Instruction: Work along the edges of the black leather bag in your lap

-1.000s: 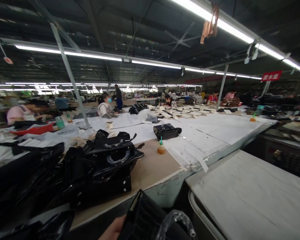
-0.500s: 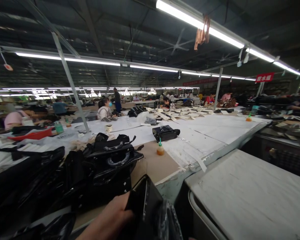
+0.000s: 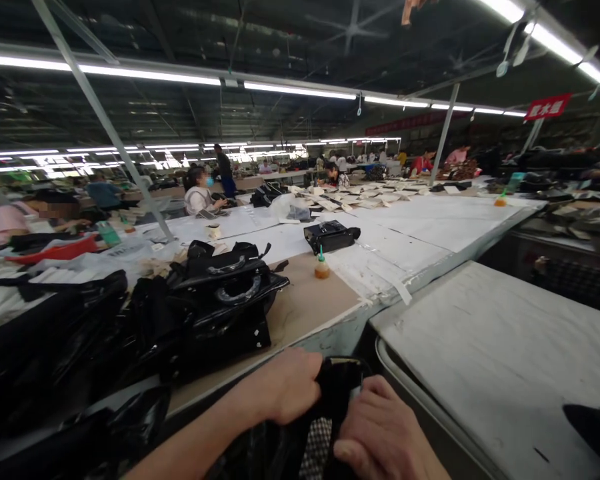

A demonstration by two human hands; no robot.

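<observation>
In the lower middle of the head view, my left hand [image 3: 295,385] is closed on the edge of a black bag [image 3: 341,377]. Facing it, my right hand [image 3: 380,423] grips the bag's other side, its fingers curled over the edge. Something small and pale shows beside the right fingers, too blurred to name. Much of the bag is hidden behind my hands and below the frame. Left of my hands, a pile of black handbags [image 3: 215,300] with wrapped handles lies on the table.
A small bottle [image 3: 322,269] with a green nozzle and a black bag [image 3: 330,236] stand on the long table [image 3: 415,233]. A white-topped surface [image 3: 520,347] is at my right, with a dark piece at its edge. A slanted post [image 3: 115,147] rises at left; people work farther back.
My right hand has come into view and holds the bag. The bag has turned between my hands, and my left hand has moved right and up. The view has tilted down.
</observation>
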